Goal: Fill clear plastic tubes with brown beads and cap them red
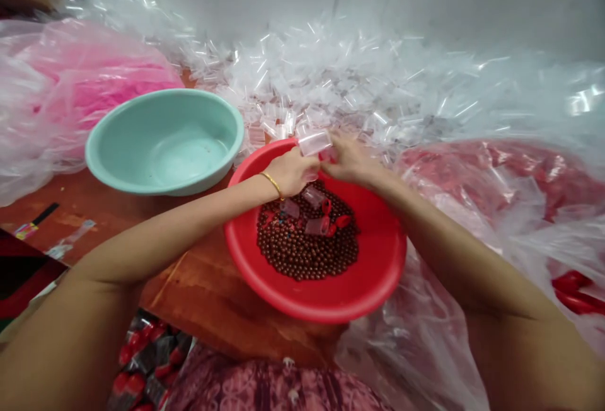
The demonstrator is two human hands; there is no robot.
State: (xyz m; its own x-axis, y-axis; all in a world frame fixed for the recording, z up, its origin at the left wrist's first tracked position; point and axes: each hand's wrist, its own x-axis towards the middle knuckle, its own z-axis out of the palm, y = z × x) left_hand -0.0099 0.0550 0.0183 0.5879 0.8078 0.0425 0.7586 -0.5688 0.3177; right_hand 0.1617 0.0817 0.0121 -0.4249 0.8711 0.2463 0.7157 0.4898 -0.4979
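Over the far rim of the red basin (380, 260), the left hand (289, 173) and right hand (353, 160) each pinch an end of a clear tube (314, 142). It lies crosswise, long axis left to right, just above the brown beads (302, 253).

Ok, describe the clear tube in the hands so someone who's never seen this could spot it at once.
Find the red basin of brown beads on the wooden table. Over its far rim the left hand and right hand meet around a clear plastic tube. Similar tubes lie on the beads and in the heap behind, but this is the only one held up in fingers.
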